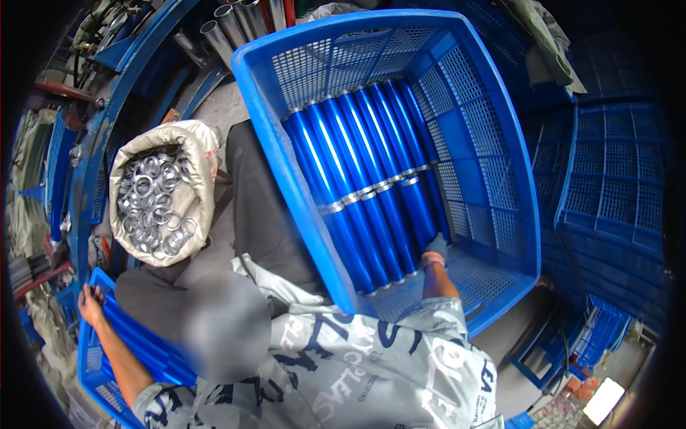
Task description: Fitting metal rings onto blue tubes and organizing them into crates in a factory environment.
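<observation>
My right hand [434,253], in a grey glove, reaches into a large blue plastic crate [282,154]. Its fingers close on the near end of a blue metal tube [423,207] at the right side of the lower row. Two rows of glossy blue tubes with silver ends [343,143] lie side by side in that crate. At the lower left, my bare left hand [91,304] is beside the rim of a smaller blue crate [84,357], its fingers apart and holding nothing visible. More blue tubes [136,336] lie in this crate.
A pale sack of silver metal rings [200,179] stands left of the large crate. Bare metal tubes [218,39] lean at the back. Stacked blue crates [607,164] rise at the right, and a blue metal frame [107,150] runs along the left.
</observation>
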`<state>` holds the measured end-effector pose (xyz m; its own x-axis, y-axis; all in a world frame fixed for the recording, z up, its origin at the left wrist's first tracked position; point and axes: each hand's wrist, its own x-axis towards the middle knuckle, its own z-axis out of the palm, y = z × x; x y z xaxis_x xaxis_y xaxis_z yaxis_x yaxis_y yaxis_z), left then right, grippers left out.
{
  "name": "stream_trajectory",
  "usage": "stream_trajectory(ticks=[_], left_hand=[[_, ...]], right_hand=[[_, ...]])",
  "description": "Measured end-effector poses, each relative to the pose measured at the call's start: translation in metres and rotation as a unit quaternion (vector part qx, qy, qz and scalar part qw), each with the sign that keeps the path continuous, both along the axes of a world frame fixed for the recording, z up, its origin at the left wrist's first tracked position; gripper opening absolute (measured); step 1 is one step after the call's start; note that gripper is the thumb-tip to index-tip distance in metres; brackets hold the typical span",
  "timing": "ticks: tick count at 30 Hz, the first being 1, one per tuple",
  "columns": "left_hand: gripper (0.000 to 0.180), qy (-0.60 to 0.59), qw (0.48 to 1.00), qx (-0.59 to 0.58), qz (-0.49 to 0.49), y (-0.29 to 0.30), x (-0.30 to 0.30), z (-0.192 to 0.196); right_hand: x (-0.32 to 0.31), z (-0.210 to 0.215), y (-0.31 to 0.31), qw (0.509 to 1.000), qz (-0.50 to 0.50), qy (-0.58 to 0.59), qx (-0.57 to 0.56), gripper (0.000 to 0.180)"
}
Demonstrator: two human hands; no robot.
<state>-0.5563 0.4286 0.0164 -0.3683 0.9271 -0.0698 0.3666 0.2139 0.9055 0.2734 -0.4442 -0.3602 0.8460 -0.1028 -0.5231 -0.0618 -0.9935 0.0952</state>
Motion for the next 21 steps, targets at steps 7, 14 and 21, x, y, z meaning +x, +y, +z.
stream_trajectory(ticks=[7,14,21], left_hand=[[0.053,0.434,0.875,-0.172,-0.125,-0.134,-0.048,0.033],[0.118,0.323,0.59,-0.73,-0.118,-0.339,-0.016,0.014],[0.104,0.346,0.678,-0.643,-0.077,-0.394,0.065,0.012]], right_hand=[[-0.017,-0.077,-0.037,0.985,-0.089,0.143,-0.03,0.087],[0.234,-0.031,0.142,0.932,0.144,-0.149,0.296,0.04],[0.162,0.255,0.547,0.575,0.254,-0.139,0.765,0.041]])
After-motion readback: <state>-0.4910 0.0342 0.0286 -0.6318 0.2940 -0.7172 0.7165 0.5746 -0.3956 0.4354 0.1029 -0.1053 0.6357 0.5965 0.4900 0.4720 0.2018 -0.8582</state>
